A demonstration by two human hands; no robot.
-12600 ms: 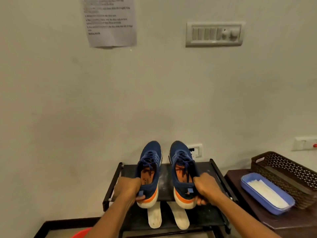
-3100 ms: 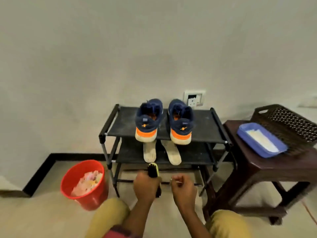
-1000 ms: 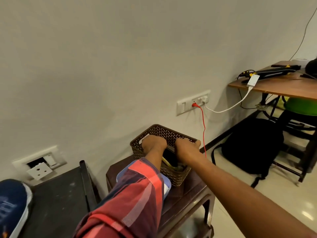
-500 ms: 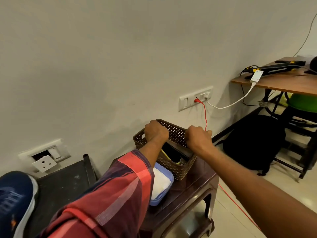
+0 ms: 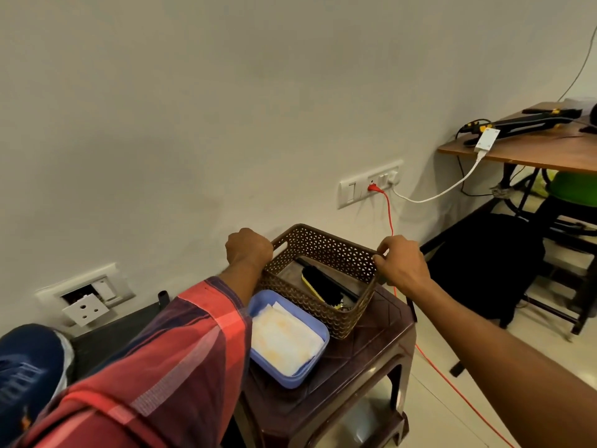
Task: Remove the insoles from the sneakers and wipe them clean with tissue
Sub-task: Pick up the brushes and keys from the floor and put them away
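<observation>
Both hands grip the basket, with the tissue tray beside it.
The left hand [image 5: 248,250] is clenched on one end of the brown basket [image 5: 310,305] and the right hand [image 5: 400,263] pinches the opposite rim. The basket is on a stool [image 5: 365,347] with a brush [image 5: 323,286] inside. The tissue [image 5: 282,339] lies in a blue tray [image 5: 290,381] touching the basket. One sneaker [image 5: 29,363] shows at lower left; the insoles are out of view. This looks like gathering supplies; the next move probably calls for freeing a hand to take tissue.

A brown perforated plastic basket [image 5: 326,279] is gripped at opposite ends by the left hand [image 5: 248,250] and right hand [image 5: 400,265]. A black brush [image 5: 323,287] lies inside. A blue plastic tray [image 5: 318,360] of white tissue [image 5: 282,339] sits just beside it on the dark brown plastic stool [image 5: 371,347].
</observation>
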